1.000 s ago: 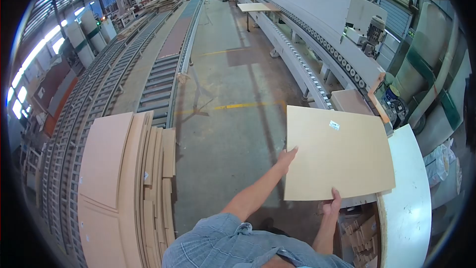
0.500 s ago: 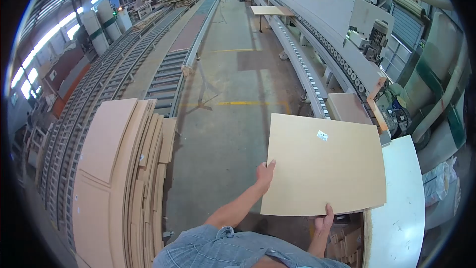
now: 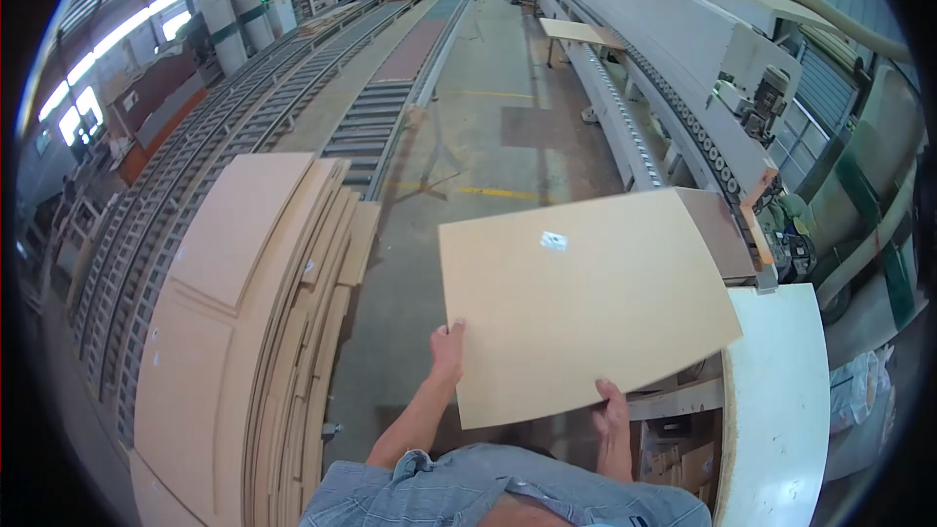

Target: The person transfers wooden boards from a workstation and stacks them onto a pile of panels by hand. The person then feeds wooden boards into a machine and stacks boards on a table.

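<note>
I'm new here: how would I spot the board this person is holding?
Find the grey floor between the stack of boards on the left and the white tabletop at lower right. Above its near part is a tan board with a white label, left hand at its left edge, right hand at its near edge. Unlike the stacked boards, this one is held up.
</note>
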Motion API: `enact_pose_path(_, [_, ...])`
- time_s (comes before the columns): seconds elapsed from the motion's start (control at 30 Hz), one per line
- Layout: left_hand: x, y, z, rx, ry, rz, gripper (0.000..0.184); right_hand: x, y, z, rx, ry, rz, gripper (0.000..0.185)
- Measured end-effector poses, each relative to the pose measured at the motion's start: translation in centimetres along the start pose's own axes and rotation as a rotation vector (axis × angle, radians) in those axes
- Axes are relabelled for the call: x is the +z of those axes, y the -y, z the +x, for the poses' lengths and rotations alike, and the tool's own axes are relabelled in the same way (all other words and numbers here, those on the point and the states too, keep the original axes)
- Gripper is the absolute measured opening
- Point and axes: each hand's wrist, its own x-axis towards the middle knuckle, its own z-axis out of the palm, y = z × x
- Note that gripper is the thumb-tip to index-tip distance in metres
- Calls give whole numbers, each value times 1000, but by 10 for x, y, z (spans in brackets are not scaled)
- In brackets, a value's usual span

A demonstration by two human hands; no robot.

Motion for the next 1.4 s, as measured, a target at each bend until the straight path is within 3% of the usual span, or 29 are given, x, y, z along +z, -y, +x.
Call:
enact_pose_path(0.07, [-54,-16,-16,-51,-61,-43,23,44,-21,-3,-33,63,-47,46])
enact_pose_path(0.1, [-84,-66,-38,-210,-139,-62,23,58,-40,-5,-12,110,-66,45])
enact_pose_path(0.17, [-156,-38,-32,-55,-198,-220,26,96,-81,-2,115,267,-107,44])
enact_pose_path(0.23, [-237,-17,-40,-42,-364,-279,23,124,-123,-3,299,388,-114,41])
enact_pose_path(0.3, [-307,-2,-51,-27,-568,-150,27,159,-170,7,440,548,-178,42])
enact_pose_path(0.4, [-387,-29,-104,-92,-734,-390,29,220,-237,-18,471,771,-201,37])
enact_pose_path(0.43, [-411,-28,-117,-87,-802,-432,29,242,-256,-30,458,842,-205,35])
enact_pose_path(0.5, [-457,-24,-143,-77,-924,-511,28,281,-303,-28,691,839,-261,33])
enact_pose_path(0.57, [-502,2,-167,-22,-1038,-444,31,309,-352,-34,739,945,-386,34])
enact_pose_path(0.63, [-503,-65,-222,-118,-1150,-374,27,338,-398,-44,916,969,-463,36])
enact_pose_path(0.73, [-572,-26,-242,122,-1366,-528,26,389,-465,-93,1010,1010,-500,40])
enact_pose_path(0.83, [-623,5,-296,183,-1442,-468,30,418,-510,-149,1183,1119,-491,43])
enact_pose_path(0.93, [-674,-12,-332,-85,-1619,-368,35,429,-558,-201,1297,1188,-505,47])
enact_pose_path(1.03, [-770,25,-370,-44,-1614,-423,39,438,-615,-250,1385,1219,-554,49])
enact_pose_path(1.13, [-832,3,-381,37,-1500,-434,41,441,-685,-298,1460,1219,-568,47])
enact_pose_path(1.23, [-927,11,-381,-78,-1490,-315,42,454,-750,-337,1449,1192,-588,43])
enact_pose_path(1.3, [-967,19,-377,-18,-1437,-298,45,448,-791,-356,1419,1153,-658,40])
enact_pose_path(1.4, [-1033,29,-352,-109,-1466,-212,53,443,-836,-368,1542,1036,-717,36])
